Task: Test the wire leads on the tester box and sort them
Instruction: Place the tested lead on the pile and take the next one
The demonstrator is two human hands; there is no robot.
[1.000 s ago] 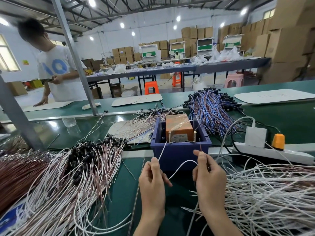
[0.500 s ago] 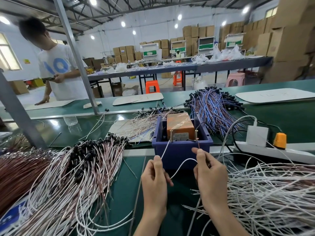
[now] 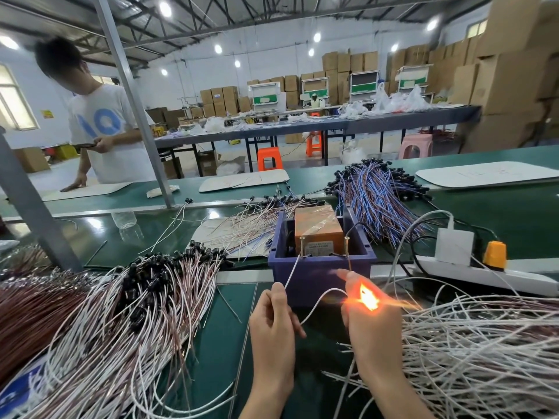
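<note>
The left hand (image 3: 272, 325) pinches one end of a white wire lead (image 3: 317, 303) at the left pin of the blue tester box (image 3: 320, 276), and the right hand (image 3: 372, 328) pinches the other end by the right pin. An orange light (image 3: 367, 299) glows at the right hand. The box sits on the green surface (image 3: 233, 343).
</note>
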